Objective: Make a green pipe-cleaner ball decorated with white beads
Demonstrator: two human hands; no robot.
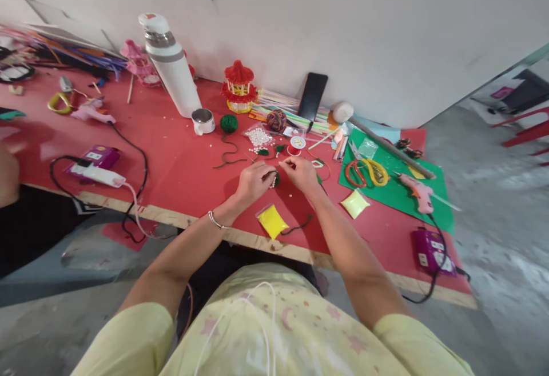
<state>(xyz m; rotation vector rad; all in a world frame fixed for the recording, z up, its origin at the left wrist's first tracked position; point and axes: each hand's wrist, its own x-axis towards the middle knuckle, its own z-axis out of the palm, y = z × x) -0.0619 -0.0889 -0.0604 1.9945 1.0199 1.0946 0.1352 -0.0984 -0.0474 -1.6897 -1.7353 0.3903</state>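
Note:
My left hand [255,183] is pinched around a small dark green piece edged with white beads [276,180], partly hidden by the fingers. Just to its right, my right hand [303,174] has thumb and forefinger pressed together. Whatever lies in that pinch is too small to make out. Beyond the hands are a bag of white beads [258,135] with some spilled out, a red thread spool [295,146] and a multicoloured yarn ball [277,120]. A green yarn ball [229,123] has a loose strand nearby. A yellow packet [273,222] lies in front of my hands.
On the red table [171,159], a white flask [174,70] stands by a metal cup [203,120]. Scissors [368,171] and a pink glue gun [416,191] lie right, on a green sheet. Cords trail from purple power strips [434,252]. Another person's arm [8,176] shows left.

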